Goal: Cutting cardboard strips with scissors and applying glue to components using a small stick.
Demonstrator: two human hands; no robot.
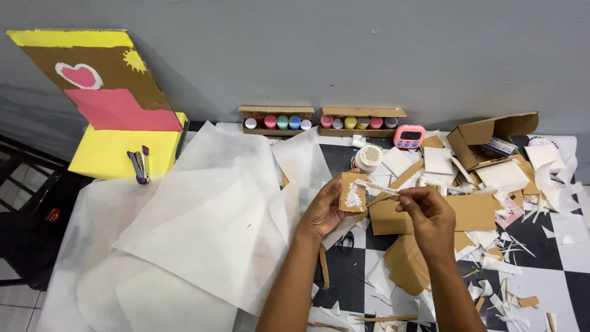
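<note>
The left hand [321,212] holds a small cardboard piece [353,192] upright between thumb and fingers, its face smeared with a white patch, probably glue, though the view is too small to be sure. The right hand [428,212] pinches a thin stick [380,188] with its fingertips closed tight on one end; the other end of the stick reaches across to the cardboard piece and touches or nearly touches its top. Both hands hover above the middle of the table [550,246], which has a black and white chequered top.

Large sheets of white paper [203,221] cover the left half of the table, lapping over each other out to its left edge. Cardboard scraps [405,261] and white offcuts lie thick over the right half. Below the hands a pair of scissors [345,241] lies partly under paper. Along the far edge, against the grey wall, stand two cardboard trays of coloured paint pots [319,122], with a pink digital timer [409,136] just to their right and a white round tub [369,158] in front. An open cardboard box [485,136] sits near the far right corner. At the far left corner rests a painted yellow box [120,150] with a stapler [138,166] on it
</note>
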